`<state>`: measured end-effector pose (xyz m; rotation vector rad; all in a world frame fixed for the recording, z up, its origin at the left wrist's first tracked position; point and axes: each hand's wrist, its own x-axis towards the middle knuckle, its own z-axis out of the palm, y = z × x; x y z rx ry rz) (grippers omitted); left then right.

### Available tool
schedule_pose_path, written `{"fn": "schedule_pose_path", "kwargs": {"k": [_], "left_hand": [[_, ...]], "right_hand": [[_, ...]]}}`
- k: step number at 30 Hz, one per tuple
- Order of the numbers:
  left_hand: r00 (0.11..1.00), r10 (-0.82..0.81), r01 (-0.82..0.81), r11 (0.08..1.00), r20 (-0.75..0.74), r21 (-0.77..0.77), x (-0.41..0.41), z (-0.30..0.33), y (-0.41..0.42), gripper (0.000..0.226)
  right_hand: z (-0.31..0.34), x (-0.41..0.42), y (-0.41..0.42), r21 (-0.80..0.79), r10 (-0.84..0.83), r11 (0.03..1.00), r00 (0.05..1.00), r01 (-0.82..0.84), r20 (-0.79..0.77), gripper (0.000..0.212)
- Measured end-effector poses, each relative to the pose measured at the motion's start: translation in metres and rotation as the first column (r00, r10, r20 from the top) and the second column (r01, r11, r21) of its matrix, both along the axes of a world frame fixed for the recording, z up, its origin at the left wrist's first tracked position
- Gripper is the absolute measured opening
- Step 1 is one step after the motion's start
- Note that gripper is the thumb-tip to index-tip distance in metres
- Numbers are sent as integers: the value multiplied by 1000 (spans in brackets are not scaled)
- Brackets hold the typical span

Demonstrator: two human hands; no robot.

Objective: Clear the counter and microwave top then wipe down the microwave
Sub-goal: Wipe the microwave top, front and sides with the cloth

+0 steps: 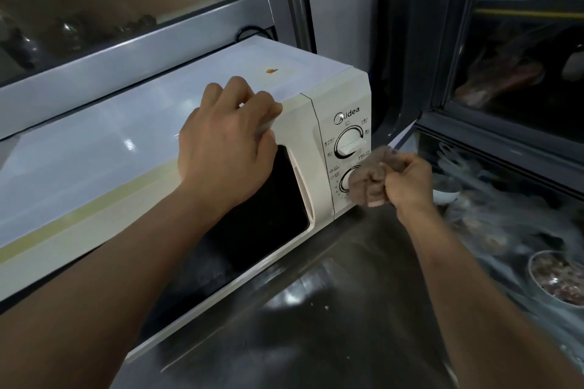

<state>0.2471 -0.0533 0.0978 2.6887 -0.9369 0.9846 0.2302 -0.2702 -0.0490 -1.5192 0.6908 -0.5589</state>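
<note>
1. We see the microwave (158,148) on the steel counter (331,309), against the counter's back edge by the window.
2. Left hand (226,139) rests on the microwave's top front edge, fingers curled over the door's upper corner.
3. Right hand (407,183) grips a bunched brown cloth (373,177), pressed against the lower knob on the control panel.
4. Upper knob (349,144) is uncovered.

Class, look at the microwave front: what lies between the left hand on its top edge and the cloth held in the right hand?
In the head view, the control panel's upper dial lies between the left hand and the cloth, which the right hand presses over the lower dial.
</note>
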Motion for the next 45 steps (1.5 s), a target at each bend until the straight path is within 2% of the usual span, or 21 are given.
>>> {"fn": "schedule_pose_path", "kwargs": {"k": [2, 5, 8, 12, 14, 16, 18, 20, 22, 25, 29, 33, 36, 38, 42, 45], "left_hand": [[1000, 7, -7, 1000, 2, 4, -1, 0, 0, 30], [1000, 2, -2, 1000, 12, 5, -1, 1, -1, 30], [1000, 6, -6, 1000, 22, 6, -1, 1, 0, 30], [999, 10, -10, 1000, 48, 15, -1, 0, -1, 29], [999, 12, -13, 1000, 51, 17, -1, -1, -1, 29], [999, 23, -24, 1000, 44, 12, -2, -1, -1, 29], [999, 24, -24, 1000, 41, 10, -3, -1, -1, 29], [999, 23, -24, 1000, 41, 15, -3, 0, -2, 29], [998, 21, -22, 1000, 55, 20, -3, 0, -2, 29], [998, 17, -19, 1000, 67, 24, -4, -1, -2, 30], [996, 8, -10, 1000, 89, 22, -3, -1, -2, 30], [995, 4, -5, 1000, 99, 17, -3, -2, -3, 30], [995, -5, 3, 1000, 95, 15, -3, -3, -3, 30], [996, 1, -2, 1000, 94, 14, -3, -3, -3, 30], [997, 4, -6, 1000, 80, 17, -2, -4, -3, 30], [998, 7, -8, 1000, 55, 11, -2, -3, -1, 30]], "right_hand": [[6, -1, -1, -113, -11, 994, 1000, 13, 17, 25], [20, -1, 5, -276, 36, 961, 981, 18, 189, 23], [7, 0, 7, -318, 127, 946, 968, -53, 215, 25], [-31, -1, -3, -254, 210, 951, 970, -175, 119, 29], [-48, -3, -5, -262, 263, 932, 965, -249, 17, 32], [-64, -5, -1, -338, 248, 898, 959, -281, -136, 27], [-69, -8, 3, -354, 197, 900, 963, -252, -184, 24], [-59, -8, 6, -349, 179, 913, 976, -210, -121, 21], [-38, -8, 4, -362, 166, 920, 986, -152, 8, 21], [-15, -8, 0, -440, 147, 895, 979, -71, 141, 24], [-34, -7, 6, -347, 118, 936, 981, -58, 154, 19], [-50, -13, 20, -242, 94, 966, 996, -89, 9, 14], [-45, -21, 43, -115, 36, 992, 997, -43, -61, 8], [-37, -29, 63, -49, 78, 995, 993, -82, -86, 12], [-16, -43, 83, 33, 111, 993, 993, -112, 36, 22], [9, -43, 86, -26, 65, 998, 988, -62, 143, 27]]}}
